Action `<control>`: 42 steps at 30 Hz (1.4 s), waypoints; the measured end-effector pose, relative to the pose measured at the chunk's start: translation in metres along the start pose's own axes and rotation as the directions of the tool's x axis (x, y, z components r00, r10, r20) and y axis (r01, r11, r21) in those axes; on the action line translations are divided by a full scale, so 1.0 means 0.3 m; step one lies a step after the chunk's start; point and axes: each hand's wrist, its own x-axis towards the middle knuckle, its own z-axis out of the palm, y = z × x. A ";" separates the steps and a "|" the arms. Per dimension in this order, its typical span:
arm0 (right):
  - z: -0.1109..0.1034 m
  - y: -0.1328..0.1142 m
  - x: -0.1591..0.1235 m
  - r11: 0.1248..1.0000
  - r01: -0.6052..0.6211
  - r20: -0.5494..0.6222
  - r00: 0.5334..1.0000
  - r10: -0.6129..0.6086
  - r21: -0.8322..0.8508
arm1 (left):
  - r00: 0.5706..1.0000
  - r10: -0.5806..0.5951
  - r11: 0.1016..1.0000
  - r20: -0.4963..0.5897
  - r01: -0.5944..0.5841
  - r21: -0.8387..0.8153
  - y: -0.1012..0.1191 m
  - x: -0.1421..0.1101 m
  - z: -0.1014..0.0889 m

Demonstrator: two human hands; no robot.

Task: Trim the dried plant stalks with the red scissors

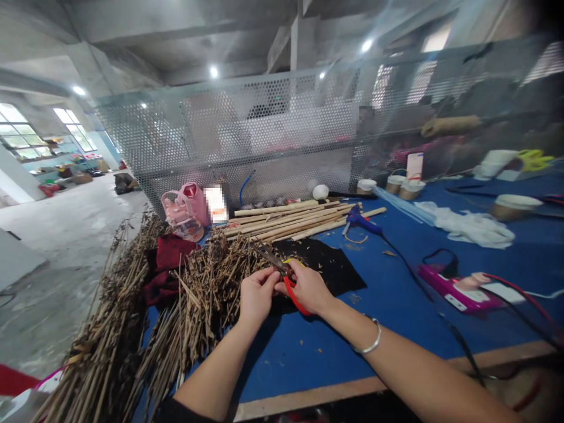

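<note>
My right hand (312, 289) is wrapped round the handles of a pair of scissors (291, 295), one loop red and the other yellow. Their metal blades point up and to the left, over dried plant stems (220, 267). Close beside the scissors, my left hand (256, 296) is pinched, thumb against fingertips; whatever is between them is too small or hidden to make out. Under and behind both hands lies a black sheet (341, 270) strewn with small plant bits. More long dried stems (106, 317) are heaped at the left.
Pale wooden sticks (304, 220) lie behind the black sheet, with a blue glue gun (363, 220) at their right. A purple power strip (458, 291), cables and crumpled white plastic (473, 226) occupy the right. A pink bag (189, 205) stands before the perforated metal screen (264, 135).
</note>
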 end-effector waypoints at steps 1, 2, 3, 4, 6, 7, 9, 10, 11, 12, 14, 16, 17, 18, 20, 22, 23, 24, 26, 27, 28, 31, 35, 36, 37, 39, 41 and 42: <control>0.000 0.003 0.001 1.000 -0.008 0.001 1.000 0.008 -0.010 | 1.000 -0.010 1.000 -0.002 0.010 -0.006 0.002 0.000 0.000; 0.000 0.006 0.003 1.000 -0.014 0.005 1.000 0.014 -0.018 | 1.000 -0.018 1.000 -0.007 0.018 -0.010 0.003 0.001 -0.001; -0.001 0.009 0.005 1.000 -0.019 0.012 1.000 0.019 -0.022 | 1.000 -0.025 1.000 -0.013 0.025 -0.010 0.004 0.002 -0.001; -0.002 0.011 0.007 1.000 -0.023 0.023 0.999 0.024 -0.021 | 0.999 -0.029 1.000 -0.020 0.029 -0.006 0.005 0.003 -0.002; -0.006 0.014 0.011 0.999 -0.029 0.045 0.999 0.030 -0.013 | 0.999 -0.033 0.999 -0.035 0.033 0.013 0.004 0.005 -0.004; -0.008 0.013 0.012 0.999 -0.032 0.054 0.998 0.032 -0.013 | 0.999 -0.034 0.999 -0.043 0.035 0.024 0.002 0.006 -0.006; -0.011 0.011 0.012 0.999 -0.035 0.062 0.997 0.037 -0.028 | 0.998 -0.034 0.999 -0.056 0.035 0.029 -0.001 0.007 -0.008; -0.011 0.008 0.012 0.998 -0.039 0.058 0.997 0.042 -0.043 | 0.998 -0.029 0.999 -0.058 0.030 0.022 -0.002 0.008 -0.009; -0.011 0.006 0.011 0.998 -0.040 0.051 0.998 0.042 -0.056 | 0.998 -0.020 1.000 -0.055 0.021 0.012 -0.003 0.008 -0.010; -0.011 0.003 0.010 0.997 -0.033 0.042 0.998 0.035 -0.064 | 0.999 -0.006 1.000 -0.051 0.007 0.005 -0.003 0.008 -0.011; -0.009 -0.002 0.008 0.998 0.006 0.016 1.000 -0.005 -0.064 | 0.999 0.028 1.000 -0.040 -0.028 0.014 0.000 0.007 -0.011; -0.006 -0.004 0.008 0.996 0.069 -0.007 0.998 -0.070 -0.054 | 0.997 0.064 0.997 -0.042 -0.061 0.056 0.004 0.006 -0.010; -0.005 -0.005 0.008 0.994 0.096 -0.017 0.995 -0.097 -0.053 | 0.996 0.079 0.994 -0.043 -0.075 0.082 0.007 0.004 -0.010; -0.004 -0.005 0.009 0.992 0.116 -0.026 0.993 -0.117 -0.055 | 0.995 0.092 0.991 -0.043 -0.087 0.105 0.009 0.003 -0.009; -0.003 -0.003 0.011 0.989 0.136 -0.037 0.990 -0.139 -0.060 | 0.993 0.111 0.985 -0.042 -0.105 0.135 0.012 0.001 -0.009; -0.003 -0.003 0.013 0.987 0.143 -0.043 0.988 -0.146 -0.068 | 0.992 0.121 0.982 -0.039 -0.114 0.148 0.013 0.000 -0.010; -0.004 -0.004 0.013 0.987 0.143 -0.045 0.988 -0.147 -0.071 | 0.991 0.126 0.981 -0.040 -0.118 0.154 0.013 0.001 -0.010; -0.005 -0.005 0.012 0.987 0.140 -0.044 0.989 -0.143 -0.075 | 0.991 0.132 0.979 -0.039 -0.124 0.163 0.012 0.001 -0.011; -0.009 -0.010 0.009 0.990 0.114 -0.035 0.992 -0.117 -0.079 | 0.989 0.144 0.973 -0.039 -0.134 0.188 0.010 0.004 -0.014; -0.010 -0.013 0.007 0.993 0.089 -0.028 0.995 -0.092 -0.080 | 0.988 0.147 0.970 -0.041 -0.137 0.199 0.009 0.005 -0.016; -0.011 -0.015 0.005 0.995 0.060 -0.021 0.998 -0.062 -0.081 | 0.988 0.149 0.969 -0.044 -0.138 0.205 0.008 0.007 -0.017; -0.009 -0.017 -0.002 0.996 -0.012 -0.009 1.000 0.011 -0.086 | 0.988 0.144 0.974 -0.053 -0.132 0.186 0.004 0.009 -0.019; 0.002 -0.006 -0.001 0.995 -0.029 0.003 1.000 0.030 -0.096 | 0.996 0.062 0.995 -0.061 -0.057 0.084 0.006 0.008 -0.016; 0.004 -0.003 0.001 0.995 -0.031 0.010 0.999 0.032 -0.095 | 0.997 0.038 0.997 -0.066 -0.034 0.063 0.008 0.007 -0.015; 0.006 0.001 0.003 0.995 -0.032 0.018 0.999 0.033 -0.092 | 0.997 0.019 0.999 -0.072 -0.016 0.048 0.011 0.006 -0.014; 0.008 0.007 0.006 0.996 -0.028 0.027 0.999 0.030 -0.086 | 0.996 0.000 0.999 -0.084 0.003 0.040 0.013 0.007 -0.013; 0.008 0.009 0.008 0.995 -0.030 0.029 0.999 0.033 -0.091 | 0.995 -0.007 0.999 -0.095 0.011 0.041 0.012 0.008 -0.014; 0.008 0.008 0.008 0.995 -0.035 0.029 0.999 0.038 -0.095 | 0.995 -0.010 0.999 -0.102 0.015 0.041 0.010 0.009 -0.014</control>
